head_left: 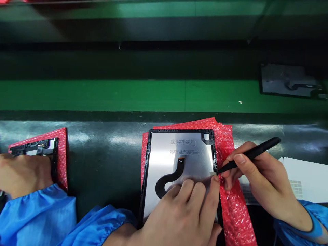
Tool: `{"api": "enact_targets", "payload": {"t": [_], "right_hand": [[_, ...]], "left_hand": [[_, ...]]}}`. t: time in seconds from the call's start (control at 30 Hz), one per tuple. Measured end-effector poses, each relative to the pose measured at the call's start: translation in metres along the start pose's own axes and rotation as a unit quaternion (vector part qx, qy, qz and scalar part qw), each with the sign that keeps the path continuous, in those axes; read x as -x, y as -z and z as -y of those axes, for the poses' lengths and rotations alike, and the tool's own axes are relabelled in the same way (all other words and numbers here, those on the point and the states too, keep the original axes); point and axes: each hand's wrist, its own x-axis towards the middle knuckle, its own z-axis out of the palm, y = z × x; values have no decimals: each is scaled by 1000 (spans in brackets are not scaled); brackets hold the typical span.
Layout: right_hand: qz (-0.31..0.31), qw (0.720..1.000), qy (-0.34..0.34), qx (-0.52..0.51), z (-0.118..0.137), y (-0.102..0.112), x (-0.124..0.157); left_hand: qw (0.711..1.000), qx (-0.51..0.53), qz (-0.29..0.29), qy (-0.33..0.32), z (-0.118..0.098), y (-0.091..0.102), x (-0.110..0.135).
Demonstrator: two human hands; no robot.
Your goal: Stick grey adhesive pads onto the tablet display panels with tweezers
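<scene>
A tablet screen panel (164,145) lies back side up, its metal backing framed in black. A curved black ribbon cable (176,172) rests across it. My left hand (184,212) is laid over the lower part of the panel, with its index fingertip at the right edge beside a small pale tab (212,173). In my right hand (258,174) is a black pen-shaped tool (256,150), pinched near its tip. That tip meets the frame's right edge, just above my left index fingertip. Red bubble wrap (237,208) lies under the panel.
To the left, another person's hand (28,174) in a blue sleeve covers a second device on red bubble wrap (62,160). Beyond the dark worktop (107,150) runs a green strip (102,95) carrying another panel (284,78). White sheets (307,174) lie by my right wrist.
</scene>
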Motion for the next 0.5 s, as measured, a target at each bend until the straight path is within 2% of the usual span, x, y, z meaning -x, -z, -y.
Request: {"api": "enact_targets", "payload": {"t": [0.07,0.13,0.23,0.33,0.4,0.5], "right_hand": [[9,1000,3,9,0,0,0],[-11,1000,8,5,1,2,1],[-87,994,55,-26,4,17,8],[-164,980,110,-14,0,43,24],[-182,978,98,25,-12,61,37],[-165,982,36,85,-40,77,56]], "left_hand": [[1000,-2,-1,1,-1,1,0],[1000,-11,-5,-2,-1,3,-1],[1000,-23,-7,-11,2,7,-3],[999,-30,-12,-19,6,8,-4],[999,-32,-15,-27,8,8,-4],[999,-22,-15,-32,9,10,-5]]}}
